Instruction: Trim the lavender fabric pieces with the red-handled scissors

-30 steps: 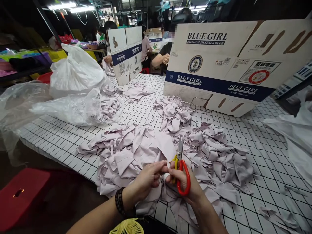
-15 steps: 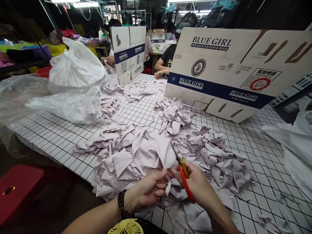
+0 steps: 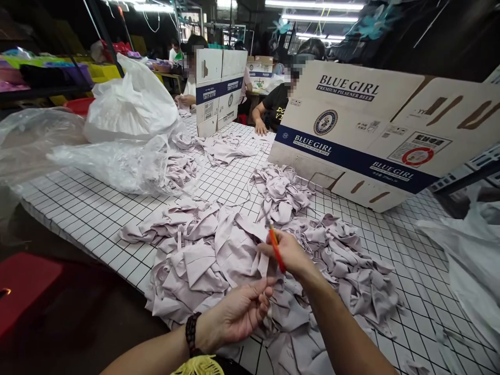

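One gridded counter [image 3: 224,185] carries a heap [image 3: 203,260] of pale cloth and, behind its right side, a big box [image 3: 344,112]. Behind the heap's left side are a white bag [image 3: 133,104] and a small box [image 3: 230,99]. Above the heap's middle, the right hand [image 3: 292,253] has its grip wrapped around red-handled scissors [image 3: 277,252]. Nearer the heap's front, the left hand [image 3: 239,314] has a narrow grip, pinching a cloth strip [image 3: 264,266].
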Motion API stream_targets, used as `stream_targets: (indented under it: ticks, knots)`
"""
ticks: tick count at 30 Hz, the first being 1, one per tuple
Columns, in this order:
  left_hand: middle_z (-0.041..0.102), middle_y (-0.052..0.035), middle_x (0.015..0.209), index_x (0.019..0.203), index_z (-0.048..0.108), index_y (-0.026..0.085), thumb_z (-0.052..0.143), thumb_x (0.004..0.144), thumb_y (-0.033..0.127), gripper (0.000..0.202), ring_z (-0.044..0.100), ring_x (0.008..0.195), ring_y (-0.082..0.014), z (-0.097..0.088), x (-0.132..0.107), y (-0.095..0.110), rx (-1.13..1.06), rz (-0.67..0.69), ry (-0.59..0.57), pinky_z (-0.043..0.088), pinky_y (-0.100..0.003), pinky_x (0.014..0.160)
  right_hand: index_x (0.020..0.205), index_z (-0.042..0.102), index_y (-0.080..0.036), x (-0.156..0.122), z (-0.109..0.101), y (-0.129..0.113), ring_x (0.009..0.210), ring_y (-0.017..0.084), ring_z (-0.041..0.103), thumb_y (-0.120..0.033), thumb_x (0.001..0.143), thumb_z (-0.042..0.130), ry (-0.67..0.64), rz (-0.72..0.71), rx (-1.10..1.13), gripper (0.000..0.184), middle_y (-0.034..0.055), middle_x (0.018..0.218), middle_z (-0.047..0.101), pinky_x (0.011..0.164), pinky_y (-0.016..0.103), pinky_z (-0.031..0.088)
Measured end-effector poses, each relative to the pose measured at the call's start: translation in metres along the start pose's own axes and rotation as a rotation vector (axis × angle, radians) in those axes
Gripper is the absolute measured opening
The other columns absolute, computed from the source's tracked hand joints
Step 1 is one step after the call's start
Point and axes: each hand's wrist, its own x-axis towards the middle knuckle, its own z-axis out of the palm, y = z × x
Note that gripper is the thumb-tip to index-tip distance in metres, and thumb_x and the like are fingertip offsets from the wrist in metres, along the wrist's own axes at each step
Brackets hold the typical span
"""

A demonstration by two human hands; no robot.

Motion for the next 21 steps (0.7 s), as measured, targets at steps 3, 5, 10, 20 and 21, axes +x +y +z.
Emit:
stream_targets:
  ticks: [3, 5, 10, 20, 21]
  knots:
    - [0.061, 0.0012, 0.064, 0.096, 0.065, 0.009, 0.069, 0.085, 0.017, 0.014, 0.053, 0.045, -0.0025, 0.005, -0.001, 0.006, 0.107, 0.231, -0.04, 0.046, -0.012, 0.046, 0.067, 0.048, -0.022, -0.015, -0.004, 0.006, 0.049, 0.012, 0.051, -0.046, 0.06, 0.078, 0.089, 0.015, 0.246, 0.039, -0.0057, 0.057, 0.052, 0.05, 0.026, 0.041]
    - [0.062, 0.0006, 0.064, 0.095, 0.067, 0.01, 0.078, 0.076, 0.027, 0.028, 0.052, 0.047, -0.0044, 0.005, 0.002, 0.01, 0.246, 0.377, -0.089, 0.048, -0.015, 0.048, 0.069, 0.048, -0.022, -0.027, 0.002, 0.015, 0.052, 0.014, 0.055, -0.049, 0.061, 0.079, 0.136, 0.029, 0.372, 0.041, -0.0045, 0.059, 0.054, 0.052, 0.027, 0.044]
    - [0.061, -0.0017, 0.067, 0.078, 0.069, 0.012, 0.071, 0.077, 0.051, 0.038, 0.051, 0.048, -0.0095, -0.002, 0.01, 0.015, 0.71, 0.637, -0.082, 0.048, -0.024, 0.052, 0.064, 0.053, -0.02, -0.047, 0.023, 0.039, 0.047, 0.015, 0.054, -0.045, 0.059, 0.083, 0.142, 0.096, 0.546, 0.04, -0.0021, 0.053, 0.057, 0.045, 0.026, 0.042]
    - [0.064, -0.0123, 0.108, 0.077, 0.07, 0.017, 0.058, 0.089, 0.041, 0.029, 0.06, 0.084, -0.0206, 0.0, -0.001, 0.018, 1.023, 0.847, -0.059, 0.048, -0.028, 0.07, 0.066, 0.05, -0.02, -0.049, 0.033, 0.045, 0.041, 0.009, 0.044, -0.048, 0.054, 0.084, 0.138, 0.165, 0.593, 0.046, -0.0069, 0.048, 0.05, 0.043, 0.02, 0.033]
    - [0.066, -0.0104, 0.095, 0.08, 0.069, 0.017, 0.057, 0.089, 0.044, 0.03, 0.058, 0.068, -0.0165, -0.001, 0.002, 0.017, 0.976, 0.777, -0.092, 0.047, -0.027, 0.061, 0.066, 0.049, -0.021, -0.049, 0.032, 0.046, 0.04, 0.009, 0.043, -0.051, 0.056, 0.083, 0.125, 0.164, 0.575, 0.046, -0.0071, 0.046, 0.048, 0.042, 0.021, 0.031]
